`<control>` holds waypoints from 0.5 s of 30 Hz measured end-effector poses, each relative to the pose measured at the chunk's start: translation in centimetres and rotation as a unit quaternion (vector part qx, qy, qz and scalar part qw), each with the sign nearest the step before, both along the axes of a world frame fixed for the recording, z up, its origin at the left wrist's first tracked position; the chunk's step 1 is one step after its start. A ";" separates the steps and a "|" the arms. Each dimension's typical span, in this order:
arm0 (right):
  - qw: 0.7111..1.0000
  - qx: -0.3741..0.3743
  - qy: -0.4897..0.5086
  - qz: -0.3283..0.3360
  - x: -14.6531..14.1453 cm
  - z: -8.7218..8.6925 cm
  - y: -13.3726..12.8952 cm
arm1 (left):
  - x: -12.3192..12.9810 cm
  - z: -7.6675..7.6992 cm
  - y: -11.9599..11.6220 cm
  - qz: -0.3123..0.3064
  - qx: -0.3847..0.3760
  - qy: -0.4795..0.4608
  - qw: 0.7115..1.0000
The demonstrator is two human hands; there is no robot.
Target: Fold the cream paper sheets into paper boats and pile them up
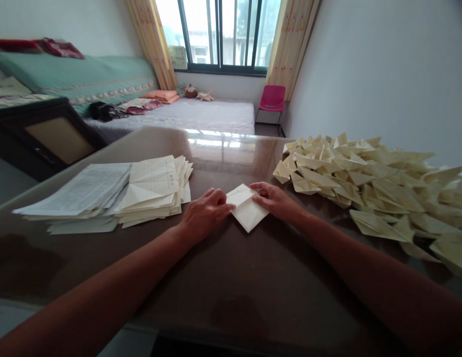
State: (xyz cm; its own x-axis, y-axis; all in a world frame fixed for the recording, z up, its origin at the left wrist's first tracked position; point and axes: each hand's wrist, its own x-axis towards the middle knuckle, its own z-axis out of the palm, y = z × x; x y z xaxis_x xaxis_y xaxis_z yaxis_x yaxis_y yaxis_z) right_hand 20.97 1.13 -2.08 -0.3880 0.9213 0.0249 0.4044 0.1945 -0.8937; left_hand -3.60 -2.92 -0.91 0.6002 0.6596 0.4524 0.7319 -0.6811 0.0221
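Observation:
A cream sheet of paper (249, 214), folded into a small diamond, lies on the brown table in front of me. Its left corner is pinched by my left hand (208, 210), fingers curled and thumb on top. At the upper right edge my right hand (273, 201) grips the same paper between thumb and fingers. Faint print shows on its upper part. To the right spreads a big heap of folded paper boats (350, 171). Left of my hands sits a stack of lined cream sheets (152, 191), overlapping a stack of greyish printed sheets (82, 188).
The glossy table (231, 287) reflects window light along its far edge. Beyond it stand a bed (216, 114), a pink chair (272, 99) and a window. A dark cabinet (48, 134) is at the left, and a pale wall rises at the right.

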 end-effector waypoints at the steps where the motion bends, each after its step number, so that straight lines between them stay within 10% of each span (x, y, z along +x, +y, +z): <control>1: 0.999 0.034 -0.041 0.006 0.2 0.2 0.0 | 0.1 0.1 -0.1 -0.019 0.011 0.013 1.000; 6: 0.938 0.259 -0.217 0.072 1.2 2.5 -0.6 | 0.6 0.1 -0.6 -0.049 -0.002 0.067 0.997; 9: 0.905 0.279 -0.237 0.219 0.8 4.0 -1.9 | 0.7 0.1 -0.6 -0.032 -0.017 0.053 0.998; 15: 0.864 0.336 -0.285 0.242 0.0 4.6 -2.7 | 0.4 0.3 -0.4 -0.019 -0.038 0.043 0.998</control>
State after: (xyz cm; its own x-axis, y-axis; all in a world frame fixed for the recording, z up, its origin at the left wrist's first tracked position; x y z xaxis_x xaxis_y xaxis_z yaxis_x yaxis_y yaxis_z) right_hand 20.99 -1.59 2.51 -0.8494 0.4996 0.1698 0.4681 0.8620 -0.1945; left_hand -3.23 -3.30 -0.63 0.6601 0.6660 0.3475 0.7067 -0.7074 0.0133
